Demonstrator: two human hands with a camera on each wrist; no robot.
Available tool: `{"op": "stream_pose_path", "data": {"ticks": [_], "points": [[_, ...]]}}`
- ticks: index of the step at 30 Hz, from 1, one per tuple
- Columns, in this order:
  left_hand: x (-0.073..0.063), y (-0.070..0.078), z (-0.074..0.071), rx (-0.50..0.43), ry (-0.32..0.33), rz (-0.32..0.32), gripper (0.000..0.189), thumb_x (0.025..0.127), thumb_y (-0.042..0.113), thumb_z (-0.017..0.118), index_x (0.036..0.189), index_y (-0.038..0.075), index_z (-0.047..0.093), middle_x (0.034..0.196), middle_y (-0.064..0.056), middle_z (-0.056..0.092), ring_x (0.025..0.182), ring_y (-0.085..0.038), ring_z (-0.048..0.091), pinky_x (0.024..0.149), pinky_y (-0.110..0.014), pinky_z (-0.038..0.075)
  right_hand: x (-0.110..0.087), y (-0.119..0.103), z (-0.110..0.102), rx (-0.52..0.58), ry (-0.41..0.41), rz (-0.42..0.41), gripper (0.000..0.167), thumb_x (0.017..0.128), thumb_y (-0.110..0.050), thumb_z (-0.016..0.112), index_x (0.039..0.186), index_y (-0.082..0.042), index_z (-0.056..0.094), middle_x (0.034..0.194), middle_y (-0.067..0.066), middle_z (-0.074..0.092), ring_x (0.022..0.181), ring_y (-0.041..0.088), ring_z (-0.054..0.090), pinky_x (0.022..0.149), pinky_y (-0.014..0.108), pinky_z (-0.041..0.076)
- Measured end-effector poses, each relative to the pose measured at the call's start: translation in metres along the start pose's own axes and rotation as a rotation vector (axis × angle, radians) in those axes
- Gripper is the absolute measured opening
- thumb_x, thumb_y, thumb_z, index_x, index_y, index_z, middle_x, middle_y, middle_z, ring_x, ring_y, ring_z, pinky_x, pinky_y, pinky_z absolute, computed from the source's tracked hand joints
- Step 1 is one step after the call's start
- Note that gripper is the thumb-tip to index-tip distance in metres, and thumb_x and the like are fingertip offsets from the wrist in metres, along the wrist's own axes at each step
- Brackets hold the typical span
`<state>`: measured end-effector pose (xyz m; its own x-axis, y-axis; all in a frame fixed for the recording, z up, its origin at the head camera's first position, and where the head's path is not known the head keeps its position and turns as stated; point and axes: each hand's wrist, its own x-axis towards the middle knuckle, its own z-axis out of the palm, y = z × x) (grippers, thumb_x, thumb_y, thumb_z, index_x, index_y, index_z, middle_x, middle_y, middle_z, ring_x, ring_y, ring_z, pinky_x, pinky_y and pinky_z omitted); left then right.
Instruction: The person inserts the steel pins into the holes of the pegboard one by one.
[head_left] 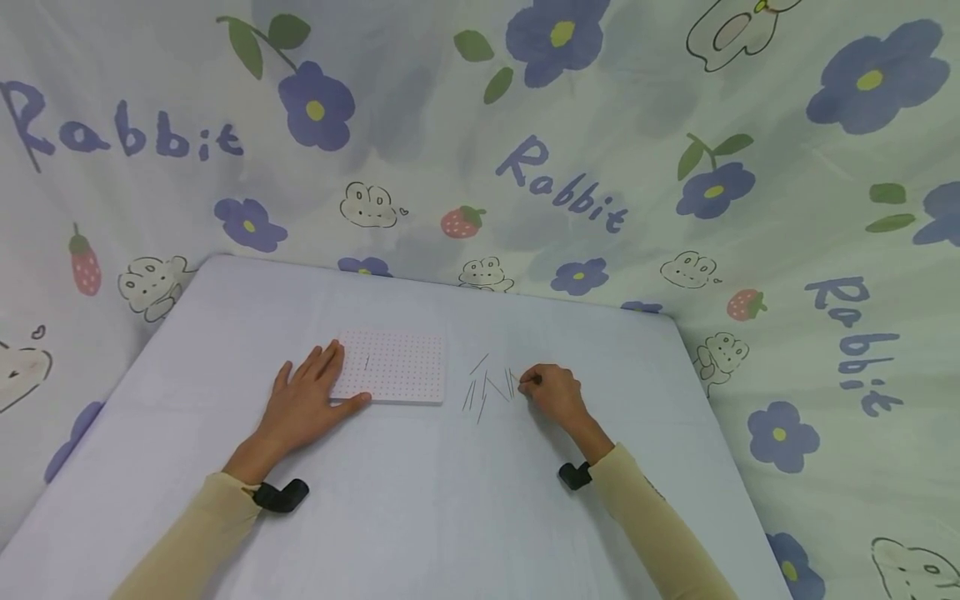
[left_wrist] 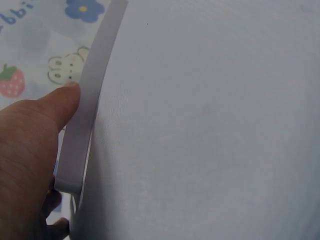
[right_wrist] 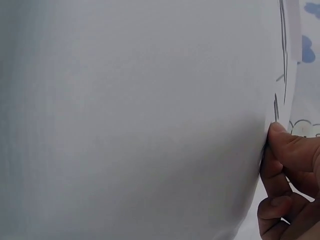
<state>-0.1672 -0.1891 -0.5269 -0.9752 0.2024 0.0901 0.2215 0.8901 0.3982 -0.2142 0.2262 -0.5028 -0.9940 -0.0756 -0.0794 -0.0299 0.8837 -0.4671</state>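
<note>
A white board [head_left: 405,367] with a grid of small dots lies left of centre, one thin dark needle [head_left: 367,362] on its left part. My left hand [head_left: 303,406] rests at the board's near left corner, fingers straight along the left side and thumb against the front edge. In the left wrist view, the thumb [left_wrist: 65,102] touches the board's side [left_wrist: 87,107]. To the board's right lie several loose needles [head_left: 480,393]. At their right end my right hand [head_left: 555,392] has thumb and fingertips pinched together on a needle, mostly hidden by the fingers.
A white cloth covers the table [head_left: 375,500], whose far edge meets a patterned curtain [head_left: 420,150] with flowers and rabbits. More curtain hangs along the right side. Each wrist wears a small black camera, one on the left wrist [head_left: 281,496] and one on the right wrist [head_left: 575,476].
</note>
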Motion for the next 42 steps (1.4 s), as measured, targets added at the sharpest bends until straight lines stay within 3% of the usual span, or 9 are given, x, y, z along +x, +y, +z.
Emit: {"op": "stream_pose_path", "data": {"ticks": [6,19,42], "points": [[-0.0002,-0.0006,0.0011,-0.006,0.002,0.003,0.103,0.091,0.069,0.056,0.157,-0.003,0.024,0.165,-0.021,0.021,0.15,-0.046,0.018,0.114,-0.072,0.005,0.0025,0.0002,0.0016,-0.034,-0.018,0.004,0.01,0.091,-0.027,0.075,0.092,-0.017,0.077,0.089,-0.004,0.073,0.078,0.013,0.063,0.072,0.04,0.048],[0.0009,0.0013,-0.0003,-0.002,-0.01,-0.002,0.104,0.091,0.07,0.055,0.157,-0.003,0.023,0.165,-0.021,0.02,0.15,-0.046,0.018,0.114,-0.072,0.005,-0.0006,-0.0039,0.0039,-0.106,0.012,-0.07,0.01,0.095,-0.018,0.07,0.087,-0.015,0.075,0.081,-0.005,0.072,0.071,0.012,0.06,0.07,0.042,0.048],[0.0014,0.0028,-0.0012,0.006,-0.017,-0.01,0.105,0.091,0.071,0.054,0.158,-0.002,0.022,0.166,-0.021,0.019,0.151,-0.046,0.017,0.114,-0.072,0.004,0.0016,0.0022,0.005,-0.059,-0.017,-0.094,0.01,0.095,-0.011,0.068,0.088,-0.012,0.074,0.081,-0.003,0.069,0.071,0.013,0.058,0.067,0.041,0.048]]}}
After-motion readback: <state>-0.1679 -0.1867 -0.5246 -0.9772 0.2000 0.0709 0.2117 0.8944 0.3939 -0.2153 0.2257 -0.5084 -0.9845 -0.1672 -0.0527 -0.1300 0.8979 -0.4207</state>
